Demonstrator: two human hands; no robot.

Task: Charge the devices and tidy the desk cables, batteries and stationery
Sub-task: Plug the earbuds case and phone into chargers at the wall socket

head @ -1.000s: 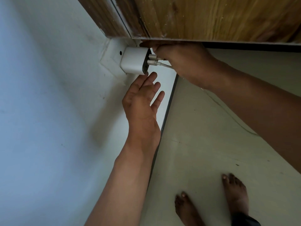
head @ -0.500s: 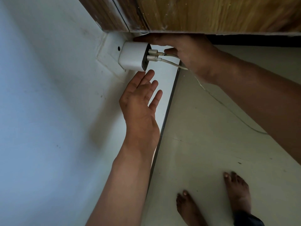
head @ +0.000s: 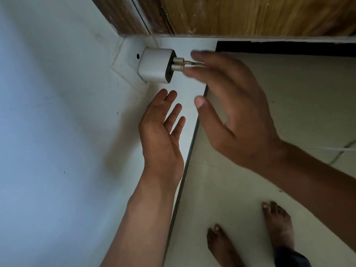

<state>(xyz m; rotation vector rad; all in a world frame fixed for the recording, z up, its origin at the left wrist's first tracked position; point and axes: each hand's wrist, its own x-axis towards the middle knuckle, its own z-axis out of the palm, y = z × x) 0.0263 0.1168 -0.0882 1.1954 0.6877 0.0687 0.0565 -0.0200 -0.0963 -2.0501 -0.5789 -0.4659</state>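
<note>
Two pale USB plugs [head: 178,64] sit one above the other in the dark face of the white rounded-block charger [head: 156,65]. That charger is seated in a white wall socket plate [head: 126,60], low on the pale wall [head: 57,132], right under the brown wood-grain bench [head: 250,14]. Thin white cables [head: 194,63] run off the plugs to the right and pass behind your fingers.

Your right hand [head: 237,116] hangs just right of the plugs, fingers spread and fairly straight, thumb out, gripping nothing. The fingertips are motion-blurred, so you cannot tell whether they touch the cables.

Your left hand [head: 163,132] is below the charger, palm turned up, fingers loosely extended and apart, holding nothing, clear of the charger.

Another stretch of thin white cord [head: 342,151] lies on the cream floor [head: 289,93] at far right. Your bare feet [head: 277,226] stand on that floor at the bottom of the view, with a dark trouser hem [head: 290,257] over the right one.
</note>
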